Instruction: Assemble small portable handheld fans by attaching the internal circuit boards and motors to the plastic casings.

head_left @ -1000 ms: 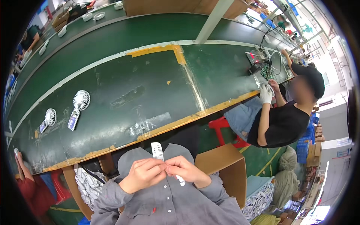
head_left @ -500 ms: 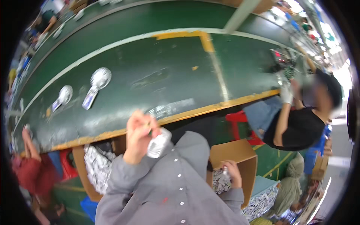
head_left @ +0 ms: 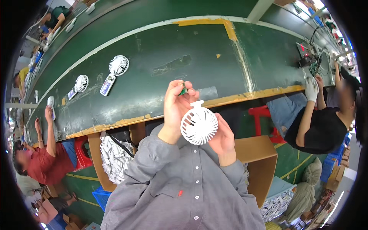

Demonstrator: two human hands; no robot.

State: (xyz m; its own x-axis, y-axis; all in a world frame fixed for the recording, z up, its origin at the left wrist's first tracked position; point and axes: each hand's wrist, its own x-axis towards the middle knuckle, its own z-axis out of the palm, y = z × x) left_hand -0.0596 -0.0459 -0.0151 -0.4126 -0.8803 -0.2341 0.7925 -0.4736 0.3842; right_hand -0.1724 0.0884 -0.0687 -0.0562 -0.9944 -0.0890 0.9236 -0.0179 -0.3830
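Above my lap, close to the table's front edge, is a white fan head [head_left: 199,125] with a round slatted cage and a short neck pointing away from me. My left hand [head_left: 173,115] is closed at its left, pinching a small green circuit board [head_left: 183,90] between thumb and fingertips just above the neck. At the cage's right rim my right hand [head_left: 224,140] is curled, its fingertips hidden behind the fan. Whether the board and fan head are joined by wires I cannot tell.
Two white handheld fans [head_left: 119,66] [head_left: 81,83] lie left on the green tabletop [head_left: 153,92]. White parts fill a cardboard box [head_left: 101,165] at my left; another cardboard box [head_left: 260,161] stands at my right. Co-workers sit on either side, one in red [head_left: 51,165], one in black [head_left: 322,130].
My right hand has come up from the right-hand box to the fan head. My left hand has moved right and away from me with the board, and the view has shifted.
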